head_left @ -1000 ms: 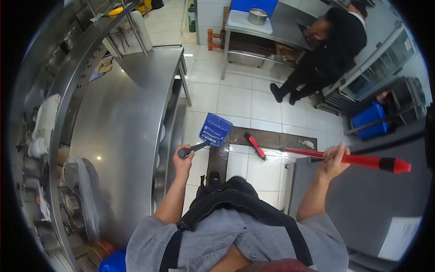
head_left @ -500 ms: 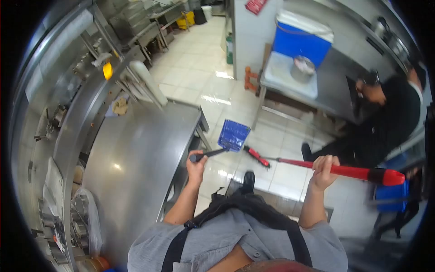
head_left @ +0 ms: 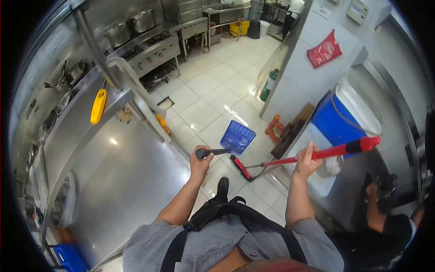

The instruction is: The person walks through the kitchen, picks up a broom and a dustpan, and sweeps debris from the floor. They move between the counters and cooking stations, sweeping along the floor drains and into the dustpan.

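Note:
My left hand [head_left: 200,164] is closed round the black handle of a blue dustpan [head_left: 238,137], whose pan hangs ahead of me over the tiles. In my right hand [head_left: 308,162] is the red handle of a broom [head_left: 279,161], gripped partway along with the thick end pointing off to the right. Dark bristles and a red head sit at the broom's lower end, close beside the dustpan's lower edge. My black shoe [head_left: 222,189] shows just behind them on the floor.
A steel counter [head_left: 122,177] runs along my left. To the right, a steel table carries a white board and a blue cooler [head_left: 337,119]; a person in black [head_left: 385,231] bends there. Orange pipe pieces [head_left: 274,128] lie by the wall. Ahead stands a stove [head_left: 156,56].
I have moved forward along the aisle; the cooler and wall are nearer. The broom head has come left toward the dustpan, and its handle now tilts upward to the right.

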The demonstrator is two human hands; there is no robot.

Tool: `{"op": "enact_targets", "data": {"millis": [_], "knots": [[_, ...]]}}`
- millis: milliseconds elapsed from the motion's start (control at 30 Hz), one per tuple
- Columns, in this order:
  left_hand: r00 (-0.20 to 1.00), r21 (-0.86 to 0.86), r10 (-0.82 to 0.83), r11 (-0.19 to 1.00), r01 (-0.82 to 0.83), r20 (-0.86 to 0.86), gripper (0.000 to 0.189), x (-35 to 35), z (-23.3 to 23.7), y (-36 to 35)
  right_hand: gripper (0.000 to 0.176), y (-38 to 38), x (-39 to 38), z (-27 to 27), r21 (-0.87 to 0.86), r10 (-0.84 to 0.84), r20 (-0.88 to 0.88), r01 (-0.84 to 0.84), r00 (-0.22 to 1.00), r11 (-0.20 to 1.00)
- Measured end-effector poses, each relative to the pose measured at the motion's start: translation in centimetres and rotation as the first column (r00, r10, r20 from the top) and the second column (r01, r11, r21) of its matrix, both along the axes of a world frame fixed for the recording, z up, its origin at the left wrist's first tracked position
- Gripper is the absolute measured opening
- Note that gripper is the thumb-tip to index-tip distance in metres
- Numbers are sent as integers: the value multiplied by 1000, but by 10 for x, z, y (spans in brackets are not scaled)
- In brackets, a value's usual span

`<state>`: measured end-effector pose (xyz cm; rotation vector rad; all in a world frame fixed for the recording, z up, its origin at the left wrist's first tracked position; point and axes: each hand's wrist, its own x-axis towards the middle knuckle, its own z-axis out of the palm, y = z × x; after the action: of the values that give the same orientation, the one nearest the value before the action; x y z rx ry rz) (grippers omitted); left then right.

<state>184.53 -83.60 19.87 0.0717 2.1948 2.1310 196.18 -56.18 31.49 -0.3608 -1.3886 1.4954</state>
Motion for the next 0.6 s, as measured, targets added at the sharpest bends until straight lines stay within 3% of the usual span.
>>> {"op": "enact_targets", "data": {"millis": [100,200,267,367,400,467,533,600], "knots": [[992,-74,34,996,-43,-119,24,-71,-8,25,34,34,-54,10,-5,-69,-1,69,998,998],[995,-90,41,995,-49,-87,24,-135,-27,50,35,65,-102,-2,8,-70,-30,70,997,997],[994,-96,77,992,-84,-73,24,-181,-49,69,32,89,-133,-26,-39,1,65,1,998,999],[993,-145,90,984,-101,-81,26,-238,-42,88,31,106,-176,-41,-22,41,149,-38,988,999],[992,-28,82,996,-85,-96,26,-258,-48,97,31,115,-194,-40,-4,37,162,-37,986,999],[994,-74,95,992,-99,-59,26,-294,-41,113,31,134,-230,-39,-7,29,132,-28,991,1000],[989,-2,142,990,-143,-38,25,-326,-40,130,30,160,-265,-40,-27,75,106,-72,992,997],[987,48,162,986,-162,17,25,-355,-44,142,29,186,-304,-31,37,8,119,-13,993,999]]}}
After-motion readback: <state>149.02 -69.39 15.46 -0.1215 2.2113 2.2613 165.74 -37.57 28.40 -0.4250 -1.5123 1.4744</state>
